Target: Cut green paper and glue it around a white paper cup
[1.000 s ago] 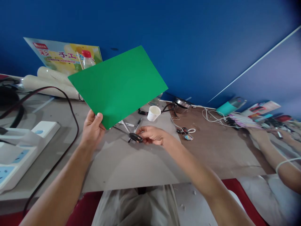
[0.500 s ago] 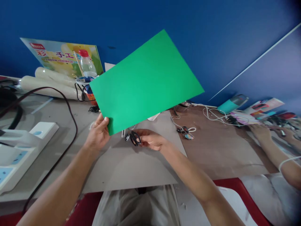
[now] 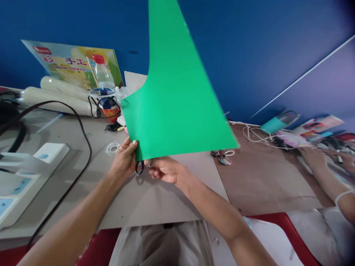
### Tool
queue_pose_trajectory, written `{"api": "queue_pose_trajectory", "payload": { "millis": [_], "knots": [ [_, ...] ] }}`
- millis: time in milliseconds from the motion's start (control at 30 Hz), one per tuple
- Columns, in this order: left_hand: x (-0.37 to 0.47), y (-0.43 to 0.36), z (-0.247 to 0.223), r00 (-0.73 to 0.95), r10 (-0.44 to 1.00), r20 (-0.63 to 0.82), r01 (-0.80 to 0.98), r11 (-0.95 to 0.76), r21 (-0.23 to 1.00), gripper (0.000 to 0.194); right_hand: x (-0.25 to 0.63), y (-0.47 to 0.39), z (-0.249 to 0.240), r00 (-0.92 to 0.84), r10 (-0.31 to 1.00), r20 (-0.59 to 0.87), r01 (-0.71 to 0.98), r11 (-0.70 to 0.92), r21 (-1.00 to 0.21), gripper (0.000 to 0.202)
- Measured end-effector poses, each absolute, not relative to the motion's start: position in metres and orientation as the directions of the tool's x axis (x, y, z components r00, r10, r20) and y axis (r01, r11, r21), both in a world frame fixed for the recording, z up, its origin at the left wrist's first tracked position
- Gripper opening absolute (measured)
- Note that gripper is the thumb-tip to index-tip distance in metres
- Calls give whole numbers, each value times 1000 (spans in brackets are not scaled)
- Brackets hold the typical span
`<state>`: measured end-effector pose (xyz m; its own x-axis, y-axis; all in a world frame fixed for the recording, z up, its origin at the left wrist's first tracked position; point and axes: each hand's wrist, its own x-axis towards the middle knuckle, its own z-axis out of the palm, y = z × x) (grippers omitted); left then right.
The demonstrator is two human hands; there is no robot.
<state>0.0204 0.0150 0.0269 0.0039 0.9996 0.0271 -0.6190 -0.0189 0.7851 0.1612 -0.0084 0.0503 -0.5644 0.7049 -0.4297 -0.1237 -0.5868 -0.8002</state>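
Note:
A large green sheet of paper [image 3: 177, 99] is held up by its lower left corner, pinched between the thumb and fingers of my left hand [image 3: 126, 155]. The sheet bends and its top runs out of view. Just right of that corner, my right hand [image 3: 165, 170] grips a pair of black-handled scissors [image 3: 139, 168] at the sheet's lower edge. The handle loops stand apart. The blades are hidden behind the paper, so whether they touch it I cannot tell.
A roll of clear tape [image 3: 112, 148] lies left of my left hand. Behind stand a cup [image 3: 111, 111], a red-capped bottle [image 3: 102, 70] and a craft-paper pack [image 3: 66, 62]. A white power strip [image 3: 41, 159] is at left. Another person's arm [image 3: 324, 170] rests at right, near a teal bottle [image 3: 277, 122].
The green sheet has swung more upright and bent. My left hand has moved slightly right, and my right hand has brought the scissors left to the sheet's lower edge.

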Motion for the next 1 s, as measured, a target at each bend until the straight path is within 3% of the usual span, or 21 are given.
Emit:
{"api": "queue_pose_trajectory", "payload": {
  "millis": [67, 200, 467, 600, 767, 1000],
  "knots": [
    [21, 15, 27, -1, 1000, 16, -613, -13, 790, 25, 156, -12, 54, -549, 700, -457, -228, -651, -724, 40],
    [22, 13, 31, -55, 998, -4, -580, -29, 814, 25, 152, -19, 57, -467, 754, -462, -246, -612, -751, 41],
    [21, 6, 35, 27, 996, -81, -522, 83, 849, 26, 156, -15, 51, -583, 679, -445, -318, -695, -645, 22],
    [19, 12, 32, -34, 999, -19, -582, -5, 813, 23, 164, -12, 46, -617, 685, -388, -280, -652, -704, 16],
    [10, 21, 27, -184, 982, -37, -583, -79, 809, 18, 199, -14, 48, -593, 711, -378, -218, -594, -775, 36],
    [6, 21, 28, -151, 987, -52, -624, -55, 780, 18, 220, -30, 41, -487, 804, -341, -144, -460, -876, 52]
  ]
}}
